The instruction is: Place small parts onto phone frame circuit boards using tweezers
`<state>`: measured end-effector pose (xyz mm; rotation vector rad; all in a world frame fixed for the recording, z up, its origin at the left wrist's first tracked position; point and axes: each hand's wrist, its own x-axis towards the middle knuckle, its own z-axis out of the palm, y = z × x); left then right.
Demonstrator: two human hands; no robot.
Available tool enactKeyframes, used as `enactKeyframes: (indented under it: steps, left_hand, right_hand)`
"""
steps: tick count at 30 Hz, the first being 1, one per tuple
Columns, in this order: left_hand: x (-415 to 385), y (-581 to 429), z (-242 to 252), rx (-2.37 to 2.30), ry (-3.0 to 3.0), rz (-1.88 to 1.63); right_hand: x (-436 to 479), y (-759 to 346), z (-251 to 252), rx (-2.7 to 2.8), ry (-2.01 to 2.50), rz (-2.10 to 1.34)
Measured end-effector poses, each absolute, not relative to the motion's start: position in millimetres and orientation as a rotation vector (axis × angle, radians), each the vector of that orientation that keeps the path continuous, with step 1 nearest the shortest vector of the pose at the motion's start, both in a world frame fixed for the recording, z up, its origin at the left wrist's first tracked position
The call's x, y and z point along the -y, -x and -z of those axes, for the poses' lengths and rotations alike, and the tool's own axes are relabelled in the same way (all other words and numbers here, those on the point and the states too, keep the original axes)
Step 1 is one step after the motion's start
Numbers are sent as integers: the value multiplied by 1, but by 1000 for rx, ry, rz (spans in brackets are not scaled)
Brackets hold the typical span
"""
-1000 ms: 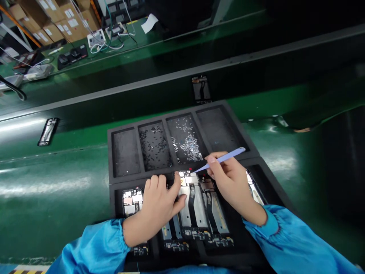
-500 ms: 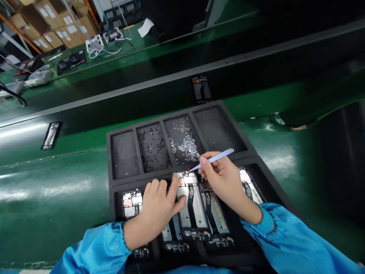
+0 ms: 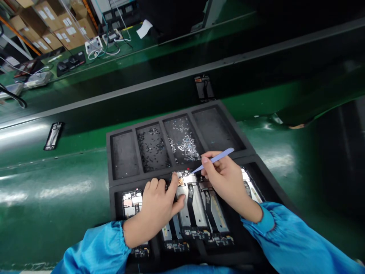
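Note:
My right hand (image 3: 224, 179) pinches light purple tweezers (image 3: 212, 160), their tip at the top edge of an opened phone (image 3: 196, 207). Its metal back plate and a black ribbon cable show. My left hand (image 3: 159, 205) rests at the phone's left side, index fingertip on its upper left corner, thumb out over its edge, fingers apart. More opened phones lie around it in the black foam tray (image 3: 109, 160), one partly under my left hand (image 3: 133, 199). Small dark pieces (image 3: 152, 146) and small shiny pieces (image 3: 186, 142) fill two middle compartments.
Two more opened phones lie beyond the tray, one at the left (image 3: 53, 136) and one at the back (image 3: 204, 88). Cables, a power strip (image 3: 94, 45) and cardboard boxes (image 3: 67, 32) stand at the far left.
The tweezers' tip has shifted slightly right and down along the phone's top. The two phones beyond the tray have moved a little to the right. My left hand has barely moved.

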<state>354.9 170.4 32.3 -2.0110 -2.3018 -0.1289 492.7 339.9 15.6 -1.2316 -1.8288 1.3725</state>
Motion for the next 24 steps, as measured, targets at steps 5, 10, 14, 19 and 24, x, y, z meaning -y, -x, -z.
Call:
enactKeyframes:
  steps: [5,10,14,19,24]
  left_hand:
    - [-170,-355,-32,2302,2032,134]
    - [-170,-354,-31,2321,2032,118]
    - [-169,-353,-29,2325,2036,85]
    - [-167,-351,-23,2297,2020,67]
    - [-170,-347,-22,2313,1984,47]
  right_hand:
    - [-341,-491,-15,1794,1242,-1394]
    - [-342,-489,-19,1785,1224,-1393]
    - [-343,-486,-20,1811,1207,-1405]
    - [-345,-481,-16,1752,1164,-1461]
    - [-347,-476,-14,1685,1089,-1512]
